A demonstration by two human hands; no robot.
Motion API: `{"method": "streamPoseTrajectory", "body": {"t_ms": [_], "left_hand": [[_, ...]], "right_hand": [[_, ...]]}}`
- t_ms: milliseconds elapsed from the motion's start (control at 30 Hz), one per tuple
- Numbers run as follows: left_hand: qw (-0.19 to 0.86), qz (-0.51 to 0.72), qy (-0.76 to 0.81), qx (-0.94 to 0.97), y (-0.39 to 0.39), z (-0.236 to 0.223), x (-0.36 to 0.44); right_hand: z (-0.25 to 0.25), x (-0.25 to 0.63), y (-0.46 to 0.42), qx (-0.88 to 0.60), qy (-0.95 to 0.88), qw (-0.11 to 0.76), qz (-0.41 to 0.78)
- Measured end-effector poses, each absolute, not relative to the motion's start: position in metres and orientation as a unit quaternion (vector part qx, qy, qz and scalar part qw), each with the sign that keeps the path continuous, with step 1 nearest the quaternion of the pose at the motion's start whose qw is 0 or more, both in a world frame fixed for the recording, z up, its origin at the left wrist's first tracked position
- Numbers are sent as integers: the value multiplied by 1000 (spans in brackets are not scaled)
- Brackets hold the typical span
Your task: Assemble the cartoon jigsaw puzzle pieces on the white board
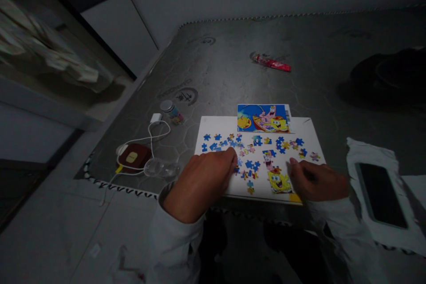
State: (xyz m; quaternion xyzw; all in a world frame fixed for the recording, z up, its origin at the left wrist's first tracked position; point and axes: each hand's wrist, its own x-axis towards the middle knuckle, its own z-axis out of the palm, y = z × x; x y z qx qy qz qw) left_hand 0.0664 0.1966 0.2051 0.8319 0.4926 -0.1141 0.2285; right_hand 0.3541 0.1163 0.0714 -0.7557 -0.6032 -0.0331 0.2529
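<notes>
On a white board (216, 125) lie several loose jigsaw pieces (249, 165), mostly blue and yellow. My left hand (208, 177) is closed over the left-hand pieces, thumb and fingers together; whatever is between the fingertips is hidden. A joined puzzle section (278, 182) showing a yellow cartoon sponge and a pink figure lies on the board's right half. Just right of that section rests my right hand (317, 182), fingers curled in; I cannot see anything in it. A printed picture card (264, 118) of the same characters lies along the board's far edge.
Left of the board are a small clear jar (172, 112), a clear plastic bottle (161, 168), a white cable with plug (156, 118) and a brown case (135, 157). A phone (381, 195) lies on white cloth at right. A red wrapper (271, 62) lies beyond.
</notes>
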Motion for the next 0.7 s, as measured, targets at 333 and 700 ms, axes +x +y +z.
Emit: {"method": "streamPoseTrajectory", "body": {"t_ms": [333,700], "left_hand": [[235,-112,452,853,199,207,66],[245,-94,484,835,197,209,74]], "right_hand": [[73,355,116,-744,-619,249,-26],[72,356,117,-744,-625,235,-24]]}}
